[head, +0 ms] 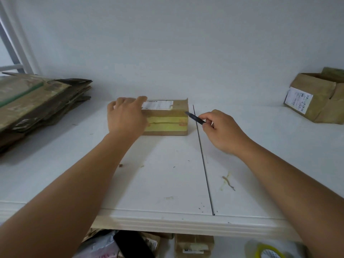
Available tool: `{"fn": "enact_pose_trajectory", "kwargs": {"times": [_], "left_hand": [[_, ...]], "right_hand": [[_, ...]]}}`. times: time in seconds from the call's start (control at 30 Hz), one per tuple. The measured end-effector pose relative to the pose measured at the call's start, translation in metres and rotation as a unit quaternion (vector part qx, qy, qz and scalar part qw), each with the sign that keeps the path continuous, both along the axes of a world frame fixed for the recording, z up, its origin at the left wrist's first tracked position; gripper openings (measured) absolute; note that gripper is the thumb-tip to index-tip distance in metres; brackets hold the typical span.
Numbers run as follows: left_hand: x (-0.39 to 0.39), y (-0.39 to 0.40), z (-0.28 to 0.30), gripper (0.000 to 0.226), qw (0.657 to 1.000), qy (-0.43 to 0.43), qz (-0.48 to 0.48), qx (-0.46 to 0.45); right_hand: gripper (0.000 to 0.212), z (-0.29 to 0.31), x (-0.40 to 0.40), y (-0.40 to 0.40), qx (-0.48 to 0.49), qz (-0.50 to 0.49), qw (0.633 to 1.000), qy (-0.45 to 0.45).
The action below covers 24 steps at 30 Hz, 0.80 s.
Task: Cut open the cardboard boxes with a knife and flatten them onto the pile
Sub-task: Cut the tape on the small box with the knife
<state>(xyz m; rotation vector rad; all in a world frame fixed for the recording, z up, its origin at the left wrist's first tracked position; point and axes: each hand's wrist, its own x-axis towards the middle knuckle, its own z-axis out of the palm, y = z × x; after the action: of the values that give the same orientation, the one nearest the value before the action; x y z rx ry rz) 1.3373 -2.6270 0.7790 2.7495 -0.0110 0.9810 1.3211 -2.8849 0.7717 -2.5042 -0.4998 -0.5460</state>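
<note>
White worktop (167, 164): small brown cardboard box with yellow tape (165, 118) near back edge. Left hand (126, 116) rests flat-fingered on it; right hand (221, 129) pinches slim black knife (195, 118), tip at box's right corner. Risk: blade slipping toward steadying hand.

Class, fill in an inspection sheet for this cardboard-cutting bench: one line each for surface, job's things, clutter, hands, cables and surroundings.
Surface: white table with a dark seam running front to back; small scraps and stains.
Job's things: taped box in the middle, still closed, white label on top; knife, tip at the box's right end; flattened pile at left.
Clutter: opened box with a label, far right; tape roll and packages below the front edge.
Hands: left hand rests on the box's left part; right hand pinches the knife.
Cables: nothing seen.
Surroundings: plain white wall; white frame at upper left.
</note>
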Motion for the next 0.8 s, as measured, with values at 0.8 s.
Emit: {"fn": "enact_pose_trajectory", "kwargs": {"times": [0.8], "left_hand": [[0.013, -0.018, -0.008, 0.062, 0.988, 0.063, -0.127, -0.069]], "right_hand": [[0.028, -0.007, -0.002, 0.0, -0.075, 0.093, 0.991, 0.052]]}}
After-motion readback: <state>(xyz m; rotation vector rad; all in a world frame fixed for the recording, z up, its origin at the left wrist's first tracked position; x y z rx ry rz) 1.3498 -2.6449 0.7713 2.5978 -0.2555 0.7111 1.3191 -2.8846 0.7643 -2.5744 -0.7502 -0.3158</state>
